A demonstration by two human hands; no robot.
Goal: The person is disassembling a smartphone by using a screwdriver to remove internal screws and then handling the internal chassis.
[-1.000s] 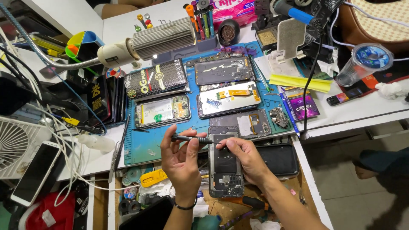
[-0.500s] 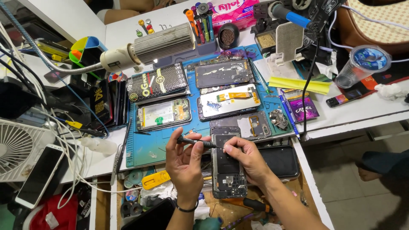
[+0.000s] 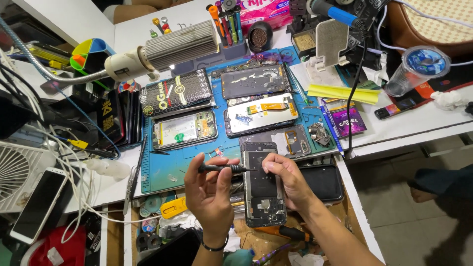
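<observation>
- Head view: an opened phone body (image 3: 263, 187) is seen lying at the near edge of the worktop (image 3: 167, 167), partly over an open drawer, its long axis running from the near edge toward the far edge.
- A slim black screwdriver (image 3: 224, 168) is held level and crosswise to that axis, its tip pointed rightward at the upper part of the phone body.
- The handle is pinched by the left hand (image 3: 209, 194), whose fingers (image 3: 217, 162) are closed on it; this hand lies just left of the phone.
- The right hand (image 3: 288, 180) is rested on the phone's right edge, fingers curled together near the tip; whether something small is pinched there cannot be told.
- Beyond, more dismantled phones (image 3: 261, 113) are laid on a blue mat (image 3: 162, 172); a desk lamp (image 3: 167, 49) hangs above the far left.
</observation>
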